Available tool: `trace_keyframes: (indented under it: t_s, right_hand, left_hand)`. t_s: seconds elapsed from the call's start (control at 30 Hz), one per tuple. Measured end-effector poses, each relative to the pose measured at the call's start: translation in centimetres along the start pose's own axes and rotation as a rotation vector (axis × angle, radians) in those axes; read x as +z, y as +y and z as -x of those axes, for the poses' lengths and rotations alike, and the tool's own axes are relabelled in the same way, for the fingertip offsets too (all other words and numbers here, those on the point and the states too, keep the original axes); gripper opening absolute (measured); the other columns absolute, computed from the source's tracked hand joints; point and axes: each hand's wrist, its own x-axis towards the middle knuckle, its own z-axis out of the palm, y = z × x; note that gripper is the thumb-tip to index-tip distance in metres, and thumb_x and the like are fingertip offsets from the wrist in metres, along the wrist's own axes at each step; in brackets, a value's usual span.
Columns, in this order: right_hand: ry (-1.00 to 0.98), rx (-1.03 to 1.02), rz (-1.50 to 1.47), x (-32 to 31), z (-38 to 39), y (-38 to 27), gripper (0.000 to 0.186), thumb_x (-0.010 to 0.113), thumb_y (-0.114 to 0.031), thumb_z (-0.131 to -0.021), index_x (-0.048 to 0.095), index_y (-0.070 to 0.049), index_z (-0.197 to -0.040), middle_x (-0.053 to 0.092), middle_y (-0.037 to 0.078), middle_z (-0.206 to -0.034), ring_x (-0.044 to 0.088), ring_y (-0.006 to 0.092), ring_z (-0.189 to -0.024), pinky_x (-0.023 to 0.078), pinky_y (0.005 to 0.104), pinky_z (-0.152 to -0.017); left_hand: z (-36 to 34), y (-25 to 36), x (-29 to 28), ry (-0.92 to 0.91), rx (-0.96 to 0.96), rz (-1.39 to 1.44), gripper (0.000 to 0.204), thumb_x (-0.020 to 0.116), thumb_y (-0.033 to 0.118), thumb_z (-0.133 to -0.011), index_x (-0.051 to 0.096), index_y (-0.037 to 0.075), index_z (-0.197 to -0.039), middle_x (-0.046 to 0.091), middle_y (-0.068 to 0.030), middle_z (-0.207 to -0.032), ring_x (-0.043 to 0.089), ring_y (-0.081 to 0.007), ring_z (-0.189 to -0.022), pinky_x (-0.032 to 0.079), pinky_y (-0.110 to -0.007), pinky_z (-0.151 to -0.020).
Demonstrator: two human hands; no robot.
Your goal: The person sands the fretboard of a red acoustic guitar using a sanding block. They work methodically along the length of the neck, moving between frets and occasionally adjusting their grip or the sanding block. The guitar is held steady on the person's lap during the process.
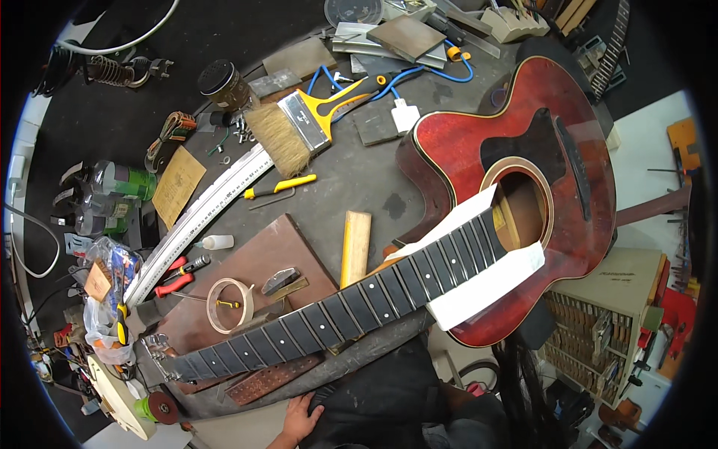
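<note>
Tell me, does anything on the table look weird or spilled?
The red guitar shows no strings, odd for a guitar, and white sheets flank its fretboard. A dark blotch on the bench, near the guitar, could be a spill or stain.

I see the wearer's left hand [301, 420] at the frame's lower edge, by dark clothing [378, 393], below the fretboard [340, 318] of a red guitar [464, 138] whose body sits upper right; white sheets [490, 290] flank the fretboard, and a brush [283, 141] overlaps a ruler [198, 218] at upper left
</note>
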Motion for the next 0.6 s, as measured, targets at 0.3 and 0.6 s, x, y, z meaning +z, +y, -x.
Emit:
trace_keyframes:
  t_s: [0.3,0.6]
  right_hand:
    - [0.006,0.010,-0.114,-7.0,-4.8,1.1,0.046,0.054,-0.027,-0.108,0.060,-0.006,-0.148,0.068,0.017,-0.142,0.069,0.0280,-0.122,0.054,0.0476,-0.101]
    - [0.022,-0.058,-0.425,-16.8,-18.3,4.3,0.046,0.054,-0.027,-0.109,0.059,-0.005,-0.149,0.069,0.017,-0.142,0.069,0.0266,-0.121,0.054,0.0464,-0.101]
  left_hand:
    - [-2.1,1.9,2.2,0.117,0.092,-0.126,0.050,0.072,0.030,-0.100,0.066,0.005,-0.143,0.068,-0.0160,-0.142,0.063,-0.0426,-0.131,0.048,-0.052,-0.110]
    - [3.0,20.7,-13.8,0.717,1.351,-0.569,0.027,0.084,0.010,-0.081,0.076,0.013,-0.106,0.072,-0.0062,-0.098,0.065,-0.0172,-0.074,0.055,-0.033,-0.067]
